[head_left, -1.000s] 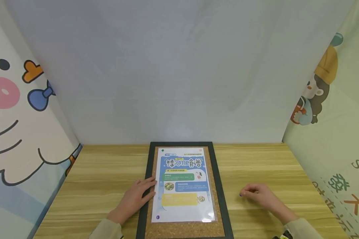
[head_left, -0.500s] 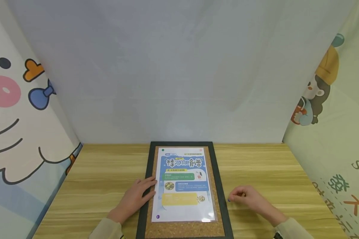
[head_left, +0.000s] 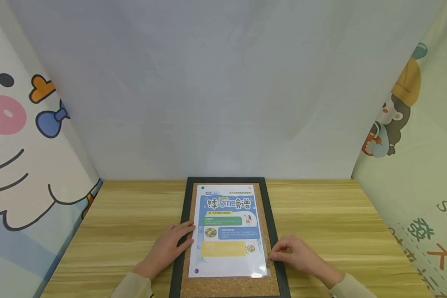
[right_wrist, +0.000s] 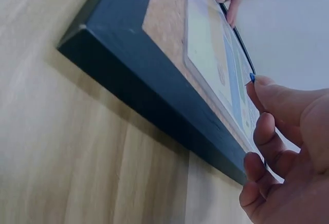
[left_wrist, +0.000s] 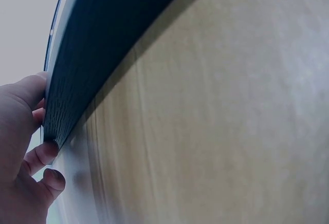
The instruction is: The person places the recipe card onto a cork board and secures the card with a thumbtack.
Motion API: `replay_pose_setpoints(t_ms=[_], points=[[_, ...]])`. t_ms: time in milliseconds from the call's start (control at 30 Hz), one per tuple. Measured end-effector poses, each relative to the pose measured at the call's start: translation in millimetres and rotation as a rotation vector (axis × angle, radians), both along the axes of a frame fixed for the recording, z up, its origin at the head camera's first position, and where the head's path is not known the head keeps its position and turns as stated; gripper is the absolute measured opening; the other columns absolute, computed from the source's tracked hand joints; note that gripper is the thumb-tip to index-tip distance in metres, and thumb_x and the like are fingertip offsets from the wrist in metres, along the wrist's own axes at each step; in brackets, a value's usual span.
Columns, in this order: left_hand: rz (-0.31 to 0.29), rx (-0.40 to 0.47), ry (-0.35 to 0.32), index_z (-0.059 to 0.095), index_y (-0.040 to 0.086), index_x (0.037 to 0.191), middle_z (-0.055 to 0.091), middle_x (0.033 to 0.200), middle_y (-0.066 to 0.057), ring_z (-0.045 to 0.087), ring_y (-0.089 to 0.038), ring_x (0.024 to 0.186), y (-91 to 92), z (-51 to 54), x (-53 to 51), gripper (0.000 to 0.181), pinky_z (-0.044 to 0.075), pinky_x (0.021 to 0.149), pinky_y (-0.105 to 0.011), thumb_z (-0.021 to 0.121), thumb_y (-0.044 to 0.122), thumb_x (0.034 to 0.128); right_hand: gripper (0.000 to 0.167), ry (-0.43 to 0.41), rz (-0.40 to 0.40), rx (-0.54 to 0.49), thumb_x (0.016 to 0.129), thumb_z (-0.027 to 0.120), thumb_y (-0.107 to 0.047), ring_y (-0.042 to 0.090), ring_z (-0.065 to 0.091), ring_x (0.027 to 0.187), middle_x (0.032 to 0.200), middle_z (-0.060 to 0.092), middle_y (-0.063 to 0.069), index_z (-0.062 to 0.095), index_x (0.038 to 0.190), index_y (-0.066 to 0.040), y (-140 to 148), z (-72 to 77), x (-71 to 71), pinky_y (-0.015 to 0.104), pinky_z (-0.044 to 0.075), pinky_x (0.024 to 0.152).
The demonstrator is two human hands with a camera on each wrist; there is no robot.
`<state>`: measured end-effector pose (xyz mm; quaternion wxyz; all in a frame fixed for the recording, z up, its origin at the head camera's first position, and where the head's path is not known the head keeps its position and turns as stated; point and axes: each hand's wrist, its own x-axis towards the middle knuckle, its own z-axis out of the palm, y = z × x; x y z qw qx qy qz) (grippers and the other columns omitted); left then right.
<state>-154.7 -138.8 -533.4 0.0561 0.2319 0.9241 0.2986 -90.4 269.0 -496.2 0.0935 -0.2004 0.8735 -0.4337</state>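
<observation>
A framed cork board [head_left: 231, 286] lies flat on the table, with a laminated poster [head_left: 227, 265] on it. Round tacks mark the poster's corners: a green tack [head_left: 203, 188] top left, a pink tack [head_left: 249, 188] top right and a purple tack [head_left: 196, 271] bottom left. My left hand [head_left: 167, 248] rests across the board's left side, fingertips touching the poster's edge. My right hand [head_left: 296, 254], above the board's right side, pinches a blue thumbtack [right_wrist: 252, 77] between thumb and forefinger. Its thin point shows in the right wrist view, clear of the poster.
The board's black frame [right_wrist: 139, 85] stands raised above the wood-grain table [head_left: 328, 211]. A pale grey curtain [head_left: 223, 91] hangs behind the table. Printed cloths, a cartoon one [head_left: 30, 165] at left and a green one [head_left: 421, 186] at right, close in the sides.
My right hand has moved left with the blue thumbtack, from over the table to the board's right side. My left hand has stayed in place.
</observation>
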Motion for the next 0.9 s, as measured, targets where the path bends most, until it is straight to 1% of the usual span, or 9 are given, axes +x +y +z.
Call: replay_pose_setpoints(t_ms=[233,400,467,533,567,667,800,900], points=[[-0.007,0.01,0.008,0.063,0.003,0.142,0.053,0.155,-0.014,0.05,-0.036,0.142,-0.5,-1.2,-0.1,0.044,0.027,0.121,-0.064,0.068,0.024,0.1029,0.01,-0.053,0.01,0.011,0.094,0.078,-0.02,0.003,0.054,0.084,0.085,0.07,-0.01,0.08,0.086,-0.014,-11.8,0.3,2.7,0.026,0.043,0.076],[-0.008,0.011,0.012,0.064,0.003,0.141,0.054,0.154,-0.014,0.051,-0.037,0.141,-0.3,-1.1,-0.3,0.044,0.027,0.121,-0.064,0.068,0.023,0.1027,0.012,-0.051,0.057,-0.022,0.093,0.079,-0.018,0.0,0.051,0.076,0.079,0.066,-0.01,0.082,0.085,-0.01,-18.2,-2.3,1.8,0.023,0.041,0.068],[-0.008,0.01,0.013,0.064,0.003,0.141,0.054,0.154,-0.014,0.051,-0.037,0.141,-0.3,-1.3,-0.2,0.044,0.028,0.121,-0.064,0.069,0.024,0.1027,0.012,-0.066,0.073,-0.038,0.093,0.079,-0.017,-0.001,0.051,0.074,0.079,0.065,-0.01,0.082,0.084,-0.008,-20.5,-4.3,1.1,0.021,0.042,0.066],[-0.007,0.009,0.012,0.064,0.004,0.141,0.054,0.154,-0.013,0.051,-0.037,0.141,-0.2,-1.7,0.0,0.044,0.028,0.121,-0.064,0.069,0.024,0.1027,0.013,-0.084,0.076,-0.03,0.092,0.079,-0.017,-0.001,0.051,0.074,0.079,0.065,-0.011,0.082,0.083,-0.008,-22.5,-6.2,0.7,0.02,0.042,0.066],[-0.007,0.01,0.011,0.064,0.004,0.141,0.054,0.154,-0.013,0.052,-0.037,0.14,-0.2,-1.7,0.1,0.044,0.028,0.121,-0.064,0.069,0.024,0.1027,0.013,-0.09,0.078,-0.02,0.092,0.08,-0.017,-0.001,0.051,0.075,0.08,0.065,-0.011,0.082,0.083,-0.009,-23.7,-6.7,0.7,0.02,0.042,0.066],[-0.006,0.01,0.008,0.064,0.004,0.142,0.054,0.155,-0.013,0.051,-0.036,0.141,0.0,-2.0,0.4,0.044,0.028,0.121,-0.064,0.069,0.024,0.1026,0.012,-0.093,0.069,0.041,0.091,0.081,-0.021,0.001,0.048,0.077,0.08,0.064,-0.013,0.082,0.082,-0.013,-26.8,-7.2,1.8,0.022,0.037,0.069],[0.002,0.0,0.007,0.064,0.005,0.142,0.054,0.155,-0.012,0.051,-0.036,0.141,-0.2,-1.7,0.5,0.044,0.028,0.121,-0.064,0.069,0.025,0.1025,0.011,-0.068,0.056,0.12,0.089,0.083,-0.025,0.004,0.042,0.077,0.077,0.059,-0.016,0.083,0.081,-0.017,-30.2,-5.6,3.5,0.027,0.029,0.07],[0.008,-0.007,0.001,0.063,0.006,0.142,0.053,0.155,-0.012,0.05,-0.036,0.142,-0.6,-1.3,0.5,0.044,0.027,0.122,-0.063,0.069,0.026,0.1027,0.01,-0.056,0.056,0.15,0.088,0.084,-0.026,0.004,0.04,0.076,0.075,0.056,-0.017,0.083,0.081,-0.018,-32.1,-3.9,4.2,0.027,0.028,0.069]])
